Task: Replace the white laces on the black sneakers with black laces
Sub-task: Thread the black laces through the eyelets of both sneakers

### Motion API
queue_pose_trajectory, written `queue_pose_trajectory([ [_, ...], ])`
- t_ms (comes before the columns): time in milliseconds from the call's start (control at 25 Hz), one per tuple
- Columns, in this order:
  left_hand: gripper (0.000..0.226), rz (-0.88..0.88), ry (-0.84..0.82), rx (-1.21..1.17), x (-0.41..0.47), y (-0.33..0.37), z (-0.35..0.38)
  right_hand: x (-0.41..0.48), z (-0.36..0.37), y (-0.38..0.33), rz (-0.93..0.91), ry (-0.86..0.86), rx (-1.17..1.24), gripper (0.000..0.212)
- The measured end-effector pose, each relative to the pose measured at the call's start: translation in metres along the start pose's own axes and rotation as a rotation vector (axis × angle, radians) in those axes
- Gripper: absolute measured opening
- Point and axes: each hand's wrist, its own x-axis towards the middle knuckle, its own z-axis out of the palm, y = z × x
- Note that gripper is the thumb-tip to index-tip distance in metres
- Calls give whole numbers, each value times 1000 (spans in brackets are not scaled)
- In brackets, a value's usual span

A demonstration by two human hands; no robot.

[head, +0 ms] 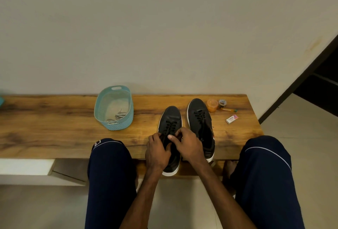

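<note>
Bench: your hands work over the long brown wooden bench point(54, 128), which runs left to right.
Basket: the teal perforated plastic basket point(119, 125) stands well left of your grip and holds loose white laces point(117, 116).
Sneakers: the left black white-soled sneaker point(171, 115) lies under your hands and its twin point(198, 117) just right of them, both toes away from you.
Left hand point(157, 152): curled, pinching the black lace point(171, 126) at the near eyelets.
Right hand point(188, 144): thumb and fingers pinch the same lace, just beside the left hand.
</note>
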Motion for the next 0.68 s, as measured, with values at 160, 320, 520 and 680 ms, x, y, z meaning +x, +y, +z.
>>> queue_pose_trajectory([
  [160, 53, -27, -19, 6, 1, -2, 0, 5, 2, 3, -25, 68, 156, 15],
  [320, 52, -44, -24, -19, 2, 0, 0, 9, -10, 2, 107, 117, 707, 19],
  [520, 31, -15, 47, -54, 2, 2, -3, 5, -9, 9, 160, 73, 187, 23],
  [680, 32, -69, 66, -135, 8, -1, -4, 0, 0, 2, 54, -109, -32, 47],
])
